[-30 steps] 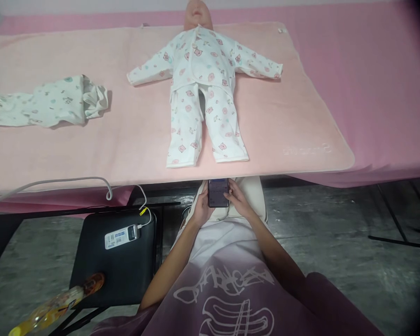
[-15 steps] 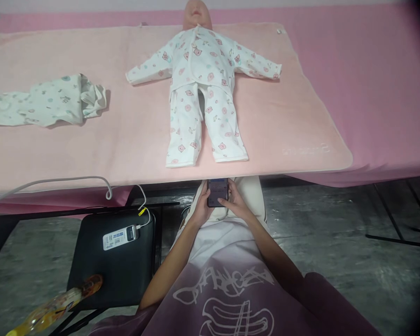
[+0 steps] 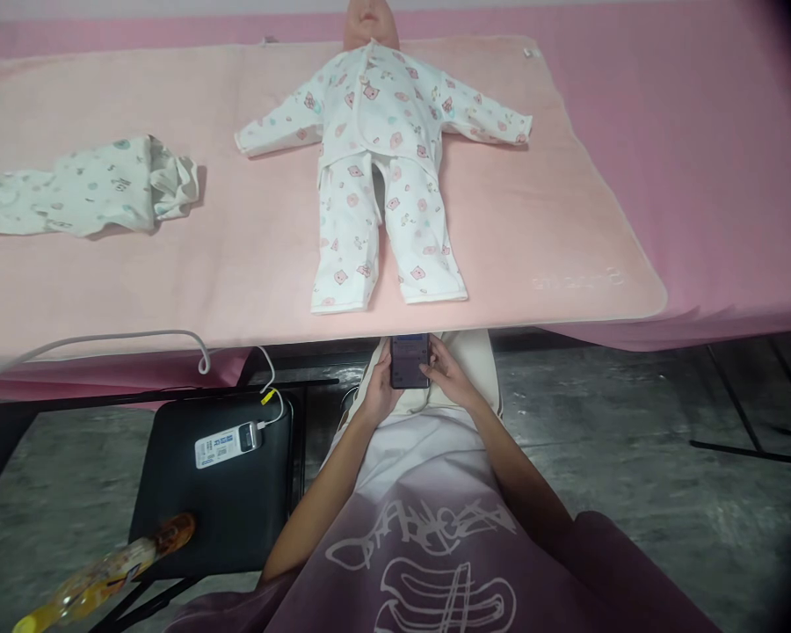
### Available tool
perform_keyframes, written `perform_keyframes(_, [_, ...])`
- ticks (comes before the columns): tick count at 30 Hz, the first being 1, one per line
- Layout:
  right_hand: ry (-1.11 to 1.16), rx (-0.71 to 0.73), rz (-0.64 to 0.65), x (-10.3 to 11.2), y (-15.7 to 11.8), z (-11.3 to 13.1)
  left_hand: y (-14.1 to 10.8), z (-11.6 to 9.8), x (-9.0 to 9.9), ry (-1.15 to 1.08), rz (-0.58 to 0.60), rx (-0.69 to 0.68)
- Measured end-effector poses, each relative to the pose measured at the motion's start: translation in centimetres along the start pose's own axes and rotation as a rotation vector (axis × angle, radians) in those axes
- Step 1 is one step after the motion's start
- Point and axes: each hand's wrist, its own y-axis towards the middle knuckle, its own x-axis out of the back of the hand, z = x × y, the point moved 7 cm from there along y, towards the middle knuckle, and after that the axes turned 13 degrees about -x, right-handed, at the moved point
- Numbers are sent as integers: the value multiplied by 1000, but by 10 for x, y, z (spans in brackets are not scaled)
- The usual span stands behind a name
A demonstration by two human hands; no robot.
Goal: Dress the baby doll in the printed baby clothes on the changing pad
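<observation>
Between my two hands, above my lap and just below the table edge, is a smartphone (image 3: 410,362) with a lit screen. My left hand (image 3: 382,387) is closed around its left side. My right hand (image 3: 449,376) grips the right side, its thumb at the lower right of the screen. Beyond the phone, a baby doll (image 3: 371,26) lies on its back on the pink mat (image 3: 533,237), arms spread and top of the head out of view. It wears a white printed jacket (image 3: 382,101) and matching trousers (image 3: 346,233).
Folded printed baby clothing (image 3: 92,189) lies on the mat's left side. A black stool (image 3: 217,519) stands at lower left, bearing a white power bank (image 3: 228,446) with a cable (image 3: 138,335) attached. A bottle with a yellow cap (image 3: 105,576) is beside it. Dark metal legs (image 3: 731,448) stand at right.
My right thumb has shifted slightly right, towards the edge of the phone screen. The view has tilted very slightly; the doll and clothing stay in place.
</observation>
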Motion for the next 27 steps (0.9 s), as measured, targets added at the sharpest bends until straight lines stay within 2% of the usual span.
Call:
perform_keyframes(3, [17,3,11,-2,-2,3,-1,-1,-2,5,1,-6])
perform_keyframes(9, [-20,35,-84,-10,-8,5,-2,-2,-2,29,-10,-19])
perform_keyframes(13, [-2,39,-93,-19,-10,8,0,0,2,83,-48,-44])
perform_keyframes(17, [-4,20,-110,-24,-9,9,-1,-2,-1,71,-50,-22])
perform_keyframes(22, [4,16,-123,-19,-6,7,-3,-6,-6,43,-24,-2])
perform_keyframes(27, [65,-8,-84,-11,-3,2,-1,-2,0,69,-32,4])
